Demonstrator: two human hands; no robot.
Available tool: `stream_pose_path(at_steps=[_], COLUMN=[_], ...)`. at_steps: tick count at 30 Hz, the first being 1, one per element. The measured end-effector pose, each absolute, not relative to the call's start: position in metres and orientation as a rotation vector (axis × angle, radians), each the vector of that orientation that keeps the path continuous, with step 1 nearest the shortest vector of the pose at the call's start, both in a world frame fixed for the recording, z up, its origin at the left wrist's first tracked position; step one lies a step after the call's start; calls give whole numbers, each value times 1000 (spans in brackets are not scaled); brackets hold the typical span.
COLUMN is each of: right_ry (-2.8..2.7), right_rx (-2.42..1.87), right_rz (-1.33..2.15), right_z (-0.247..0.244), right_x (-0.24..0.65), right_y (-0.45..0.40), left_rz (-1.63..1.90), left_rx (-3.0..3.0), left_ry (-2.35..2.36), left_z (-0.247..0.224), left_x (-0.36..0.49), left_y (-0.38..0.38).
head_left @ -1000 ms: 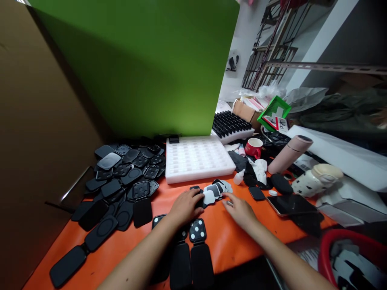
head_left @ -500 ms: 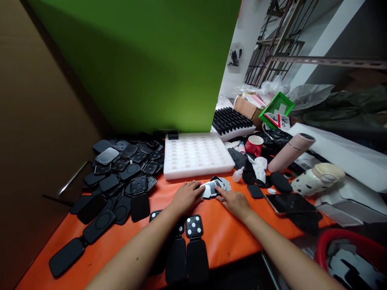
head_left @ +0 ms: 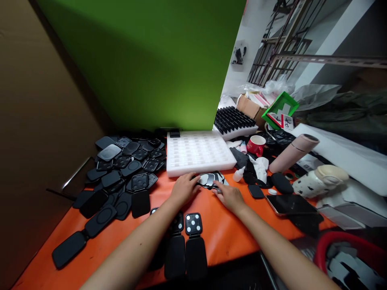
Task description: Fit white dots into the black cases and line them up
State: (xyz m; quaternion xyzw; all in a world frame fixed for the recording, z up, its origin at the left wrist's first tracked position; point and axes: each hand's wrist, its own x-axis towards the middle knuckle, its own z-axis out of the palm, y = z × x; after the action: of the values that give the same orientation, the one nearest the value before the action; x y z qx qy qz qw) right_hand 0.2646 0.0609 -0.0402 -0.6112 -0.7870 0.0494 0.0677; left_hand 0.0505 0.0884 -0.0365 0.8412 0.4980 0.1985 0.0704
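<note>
A loose pile of thin white, grey and black sheet pieces (head_left: 211, 178) lies on the orange table cover. My left hand (head_left: 184, 190) rests at the pile's left edge, fingers stretched out and touching it. From the right, my right hand (head_left: 230, 197) reaches in with its index finger extended onto the pieces; its other fingers are bent and partly hidden. Whether either hand pinches a single piece is too small to see. In front of my left forearm stand out hinged black cases (head_left: 193, 224), opened flat, with white dots on their square ends.
A heap of black hinged cases (head_left: 121, 173) covers the left side. Behind the pile sits a white foam tray (head_left: 199, 167). At right are a small dropper bottle (head_left: 238, 175), red mug (head_left: 256, 146), pink flask (head_left: 292, 153), phone (head_left: 290, 204) and red basket (head_left: 320, 253).
The view has shifted slightly. The pieces look more fanned out between my hands, and my left fingers have moved a little up and away from the pile's front.
</note>
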Motion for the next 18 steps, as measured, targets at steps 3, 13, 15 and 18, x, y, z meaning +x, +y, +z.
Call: stream_pose_path(at_steps=[3,13,15,18], right_ry=[-2239,-2694,-2695,-2702], right_rx=[-1845,-1204,-1264,-1279], right_rz=[229,510,508,528], right_z=[-37,-56,-56,-53], right_x=[268,213,211,215], right_y=[28,-99,-96,-86], left_rz=[622,57,8,4], left_rx=[2452,2459,2440,2437], left_ry=[1579,1429,1426,1427], left_z=[-27,-38,-41,-42], left_x=[22,-38,-33,-32], left_y=[59,-95,-99,-93])
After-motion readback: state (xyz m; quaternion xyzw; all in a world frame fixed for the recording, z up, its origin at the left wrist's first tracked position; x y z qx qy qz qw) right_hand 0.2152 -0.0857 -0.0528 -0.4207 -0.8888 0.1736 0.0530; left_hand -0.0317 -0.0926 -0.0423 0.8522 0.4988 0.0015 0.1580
